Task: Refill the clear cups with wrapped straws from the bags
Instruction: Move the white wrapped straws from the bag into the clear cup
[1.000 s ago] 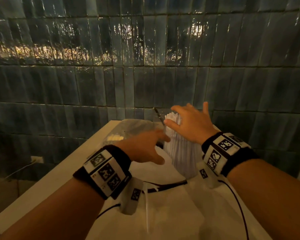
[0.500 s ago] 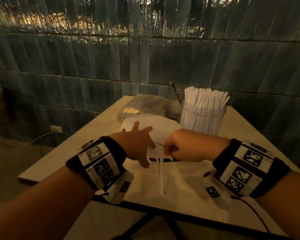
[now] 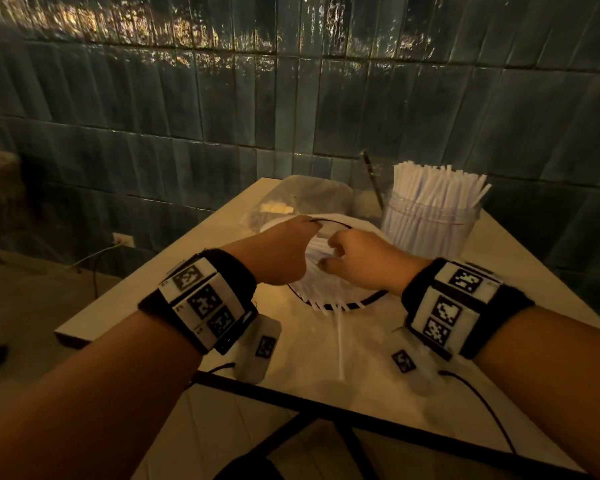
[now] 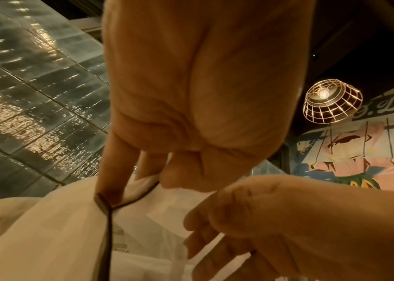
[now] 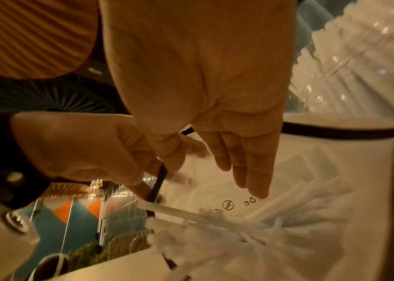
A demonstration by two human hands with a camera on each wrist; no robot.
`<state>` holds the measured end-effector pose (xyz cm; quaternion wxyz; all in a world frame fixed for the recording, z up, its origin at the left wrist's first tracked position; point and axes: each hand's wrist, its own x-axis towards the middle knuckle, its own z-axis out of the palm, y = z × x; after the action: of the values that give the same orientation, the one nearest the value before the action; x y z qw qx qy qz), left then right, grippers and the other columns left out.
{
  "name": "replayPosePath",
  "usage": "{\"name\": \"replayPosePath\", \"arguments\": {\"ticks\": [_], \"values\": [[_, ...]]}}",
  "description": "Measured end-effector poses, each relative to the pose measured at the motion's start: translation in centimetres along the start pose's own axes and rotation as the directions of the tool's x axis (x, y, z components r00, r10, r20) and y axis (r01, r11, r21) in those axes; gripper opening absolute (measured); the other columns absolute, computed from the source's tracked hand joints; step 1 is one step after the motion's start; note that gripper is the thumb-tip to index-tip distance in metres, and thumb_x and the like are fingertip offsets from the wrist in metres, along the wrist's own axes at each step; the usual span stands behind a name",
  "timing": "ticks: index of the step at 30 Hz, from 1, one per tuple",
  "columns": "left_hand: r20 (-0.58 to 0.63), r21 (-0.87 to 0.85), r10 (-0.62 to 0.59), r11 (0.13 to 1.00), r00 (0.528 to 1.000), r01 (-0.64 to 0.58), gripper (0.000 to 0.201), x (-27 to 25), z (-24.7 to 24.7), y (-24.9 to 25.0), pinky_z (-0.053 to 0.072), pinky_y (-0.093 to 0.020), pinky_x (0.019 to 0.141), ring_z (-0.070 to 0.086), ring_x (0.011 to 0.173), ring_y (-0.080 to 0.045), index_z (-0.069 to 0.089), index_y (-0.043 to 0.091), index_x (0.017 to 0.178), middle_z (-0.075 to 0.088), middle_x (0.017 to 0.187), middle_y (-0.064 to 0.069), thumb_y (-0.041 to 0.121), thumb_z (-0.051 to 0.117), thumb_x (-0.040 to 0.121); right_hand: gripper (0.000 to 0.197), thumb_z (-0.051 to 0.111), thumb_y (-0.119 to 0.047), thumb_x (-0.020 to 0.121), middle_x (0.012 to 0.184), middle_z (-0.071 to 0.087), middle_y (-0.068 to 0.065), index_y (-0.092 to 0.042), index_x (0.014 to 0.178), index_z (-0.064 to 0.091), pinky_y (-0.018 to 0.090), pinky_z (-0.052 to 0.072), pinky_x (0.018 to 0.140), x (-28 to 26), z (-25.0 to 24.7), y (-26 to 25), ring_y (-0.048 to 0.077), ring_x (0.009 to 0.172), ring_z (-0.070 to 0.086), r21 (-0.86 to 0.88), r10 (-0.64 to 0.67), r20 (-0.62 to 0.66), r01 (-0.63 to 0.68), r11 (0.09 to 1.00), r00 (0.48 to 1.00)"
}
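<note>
The clear cup (image 3: 430,225) stands at the far right of the table (image 3: 174,271), near the tiled wall (image 3: 222,98), and we see it packed full of wrapped straws (image 3: 433,185) standing upright, their tops fanning out above its rim. Just in front of it lies the bag (image 3: 329,289) of white plastic with a dark band along its mouth; inside it we see a loose bundle of more wrapped straws (image 5: 251,224), some of them poking out over the band toward us, and one single straw (image 3: 340,344) lying on the table in front of the mouth. Behind the bag we see a second, clear plastic bag (image 3: 302,199), its contents unclear apart from a pale patch. Our left hand (image 3: 281,251) pinches the dark band at the left side of the mouth between thumb and fingertips (image 4: 109,171) and holds it up. Our right hand (image 3: 364,261) is at the right of the opening, thumb and forefinger closed on the upper edge of the band, while the other fingers (image 5: 251,171) hang fairly straight over the straws inside. The mouth is held open between the two hands.
</note>
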<state>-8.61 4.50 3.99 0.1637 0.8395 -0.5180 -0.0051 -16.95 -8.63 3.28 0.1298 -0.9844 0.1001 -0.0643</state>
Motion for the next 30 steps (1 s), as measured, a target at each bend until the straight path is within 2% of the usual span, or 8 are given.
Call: {"name": "replayPosePath", "arguments": {"ticks": [2, 6, 12, 15, 19, 23, 26, 30], "values": [[-0.021, -0.006, 0.006, 1.0, 1.0, -0.006, 0.049, 0.0, 0.0, -0.2, 0.031, -0.026, 0.105, 0.041, 0.128, -0.023, 0.039, 0.008, 0.139, 0.043, 0.141, -0.009, 0.01, 0.054, 0.093, 0.046, 0.059, -0.038, 0.089, 0.121, 0.059, 0.008, -0.009, 0.125, 0.055, 0.022, 0.034, 0.079, 0.6, 0.5, -0.9, 0.017, 0.098, 0.054, 0.045, -0.057, 0.049, 0.055, 0.997, 0.997], [-0.001, -0.005, -0.005, 1.0, 1.0, 0.005, 0.057, 0.3, 0.3, -0.6, 0.026, -0.029, 0.112, 0.036, 0.134, -0.02, 0.033, 0.012, 0.144, 0.037, 0.147, -0.006, 0.023, 0.058, 0.093, 0.037, 0.06, -0.036, 0.088, 0.103, 0.064, 0.014, -0.004, 0.106, 0.062, 0.03, 0.041, 0.071, 1.6, 1.8, -1.8, 0.031, 0.098, 0.061, -0.003, 0.016, 0.155, -0.016, 1.0, 0.988], [0.006, -0.036, 0.058, 0.998, 0.998, -0.058, 0.053, 0.2, 0.2, -0.5, 0.022, -0.024, 0.111, 0.034, 0.136, -0.021, 0.037, 0.007, 0.142, 0.039, 0.146, -0.01, 0.008, 0.054, 0.092, 0.043, 0.07, -0.039, 0.08, 0.082, 0.063, 0.005, -0.004, 0.104, 0.063, 0.021, 0.037, 0.047, 2.3, 2.2, -2.1, 0.022, 0.073, 0.062, 0.019, 0.118, 0.269, -0.127, 0.992, 0.956], [0.015, -0.044, 0.045, 0.998, 0.999, -0.044, 0.055, 0.4, 0.4, -0.5, 0.023, -0.028, 0.113, 0.032, 0.137, -0.02, 0.036, 0.007, 0.143, 0.038, 0.146, -0.01, 0.002, 0.052, 0.09, 0.045, 0.072, -0.027, 0.08, 0.108, 0.064, 0.014, -0.004, 0.116, 0.058, 0.027, 0.043, 0.061, 2.3, 2.5, -2.3, 0.031, 0.099, 0.062, -0.077, 0.151, 0.307, -0.134, 0.988, 0.94], [0.029, -0.04, 0.012, 0.999, 1.0, -0.01, 0.062, 0.5, 0.7, -0.9, 0.019, -0.024, 0.111, 0.028, 0.139, -0.021, 0.032, 0.007, 0.145, 0.035, 0.149, -0.01, -0.003, 0.05, 0.087, 0.05, 0.068, -0.023, 0.082, 0.098, 0.058, 0.008, -0.006, 0.125, 0.05, 0.029, 0.043, 0.077, 2.5, 2.9, -2.2, 0.021, 0.091, 0.056, -0.263, 0.195, 0.353, -0.103, 0.959, 0.915], [0.039, -0.026, 0.014, 1.0, 0.999, -0.013, 0.059, 0.5, 1.2, -1.0, 0.023, -0.03, 0.114, 0.031, 0.138, -0.022, 0.035, 0.007, 0.143, 0.037, 0.147, -0.009, -0.002, 0.05, 0.087, 0.057, 0.067, -0.023, 0.085, 0.134, 0.049, 0.012, -0.004, 0.134, 0.044, 0.031, 0.039, 0.095, 2.9, 2.7, -1.8, 0.027, 0.123, 0.046, -0.364, 0.188, 0.368, -0.045, 0.93, 0.91], [0.053, -0.008, 0.009, 1.0, 0.999, -0.008, 0.055, 0.7, 1.5, -1.1, 0.025, -0.032, 0.113, 0.035, 0.135, -0.022, 0.039, 0.009, 0.141, 0.041, 0.144, -0.008, 0.001, 0.052, 0.088, 0.058, 0.059, -0.027, 0.091, 0.143, 0.041, 0.014, -0.006, 0.14, 0.036, 0.034, 0.034, 0.103, 3.0, 2.8, -1.1, 0.028, 0.129, 0.041, -0.408, 0.174, 0.323, -0.029, 0.912, 0.93], [0.072, 0.005, 0.011, 1.0, 0.997, -0.011, 0.06, 0.9, 1.7, -1.2, 0.021, -0.032, 0.115, 0.029, 0.139, -0.022, 0.033, 0.008, 0.144, 0.035, 0.148, -0.009, 0.001, 0.051, 0.088, 0.06, 0.062, -0.027, 0.089, 0.141, 0.043, 0.014, -0.006, 0.139, 0.038, 0.034, 0.036, 0.103, 3.0, 3.0, -0.4, 0.027, 0.129, 0.042, -0.402, 0.236, 0.349, -0.082, 0.912, 0.907]]}}
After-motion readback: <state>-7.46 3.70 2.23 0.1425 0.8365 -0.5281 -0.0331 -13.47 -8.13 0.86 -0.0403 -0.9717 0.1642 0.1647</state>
